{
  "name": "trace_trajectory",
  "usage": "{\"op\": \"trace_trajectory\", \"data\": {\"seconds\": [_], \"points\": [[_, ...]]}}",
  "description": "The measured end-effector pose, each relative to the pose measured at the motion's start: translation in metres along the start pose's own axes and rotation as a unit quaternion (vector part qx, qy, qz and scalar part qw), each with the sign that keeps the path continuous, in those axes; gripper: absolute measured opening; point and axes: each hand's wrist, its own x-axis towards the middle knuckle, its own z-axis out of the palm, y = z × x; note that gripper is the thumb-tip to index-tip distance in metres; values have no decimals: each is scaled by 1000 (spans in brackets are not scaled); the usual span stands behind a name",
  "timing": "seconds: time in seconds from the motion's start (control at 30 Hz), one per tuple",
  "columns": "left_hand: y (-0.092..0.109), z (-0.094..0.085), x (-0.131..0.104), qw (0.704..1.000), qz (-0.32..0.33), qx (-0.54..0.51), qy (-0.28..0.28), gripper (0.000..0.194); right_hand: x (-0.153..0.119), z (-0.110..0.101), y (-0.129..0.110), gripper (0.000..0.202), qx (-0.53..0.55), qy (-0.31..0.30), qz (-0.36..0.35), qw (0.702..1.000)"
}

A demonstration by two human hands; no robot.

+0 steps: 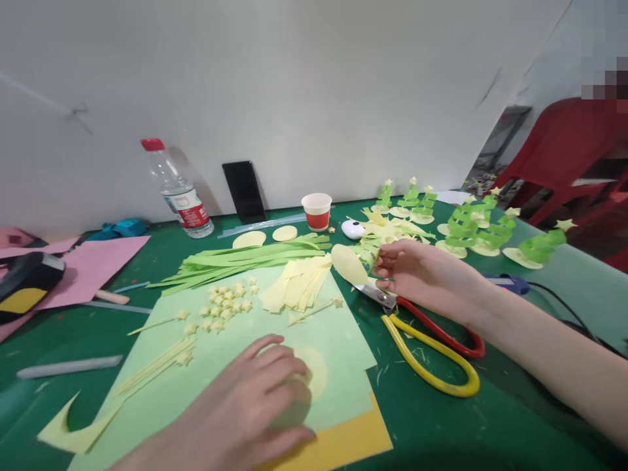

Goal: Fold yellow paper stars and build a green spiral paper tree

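Observation:
My left hand (265, 392) rests palm down on the pale green sheet (338, 386), fingers a little apart and holding nothing. Partly under its fingertips lies a pale yellow paper disc (314, 373). My right hand (417, 271) has its fingers curled at a green folded paper strip (367, 251); its grip is partly hidden. Beside that hand another yellow disc (348, 263) overlaps the blades of the scissors (432, 356), whose handles are red and yellow. Small folded paper stars (226, 304) and yellow paper strips (298, 282) lie on the sheet.
Green strips (245, 258) lie behind the sheet. A water bottle (184, 196), a phone (244, 191) and a paper cup (317, 212) stand near the wall. Several star-topped green paper pieces (471, 226) stand at right, near a glue gun (507, 283). A tape measure (32, 284) is at left.

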Motion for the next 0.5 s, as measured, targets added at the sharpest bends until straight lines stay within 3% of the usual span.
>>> {"op": "trace_trajectory", "data": {"seconds": [0.07, 0.13, 0.2, 0.27, 0.37, 0.4, 0.5], "points": [[0, 1, 6, 997, -46, -56, 2, 20, -1, 2, 1, 21, -4, -4, 2, 1000], [-7, -3, 24, 984, -124, -108, 68, 22, -2, 3, 3, 23, -12, -10, 2, 1000], [-18, -7, 48, 976, -156, -123, 95, 36, -3, 4, 4, 25, -21, -16, 3, 1000], [-28, -8, 71, 974, -148, -151, 79, 41, -3, 5, 4, 24, -29, -19, 2, 999], [-36, -3, 96, 976, -104, -191, 29, 17, -4, 6, 4, 18, -37, -14, -3, 999], [-36, -1, 100, 975, -95, -200, 19, 11, -4, 6, 3, 15, -39, -11, -6, 999], [-36, 4, 102, 973, -94, -209, 12, 16, -5, 5, -1, 12, -47, -3, -17, 999]]}}
